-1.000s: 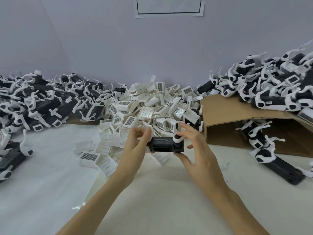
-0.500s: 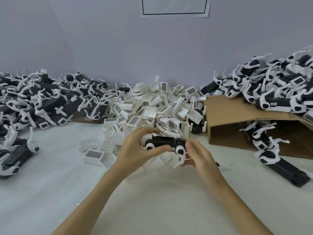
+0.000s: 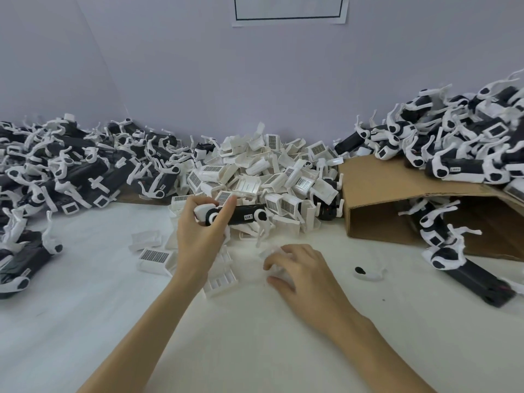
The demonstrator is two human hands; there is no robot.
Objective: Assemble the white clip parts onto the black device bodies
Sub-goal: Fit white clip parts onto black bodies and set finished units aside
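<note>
My left hand [image 3: 198, 239] grips a black device body [image 3: 246, 215] by its left end and holds it level above the table, in front of the pile of white clip parts [image 3: 255, 177]. The body has white pieces at both ends, and a thin white arm hangs from its right end. My right hand [image 3: 303, 270] is down on the white table [image 3: 85, 321], apart from the device. Its curled fingers and thumb close round a small white clip part [image 3: 277, 273], which is blurred and mostly hidden.
Heaps of black-and-white devices lie at the left [image 3: 71, 168] and on a tipped cardboard box [image 3: 382, 188] at the right. More devices [image 3: 467, 276] spill out of the box. Loose white parts [image 3: 154, 258] and a small white piece [image 3: 368, 272] lie near my hands.
My right hand let go of the device's right end and dropped to the table onto a white part. My left hand kept the device and lifted it slightly to the right.
</note>
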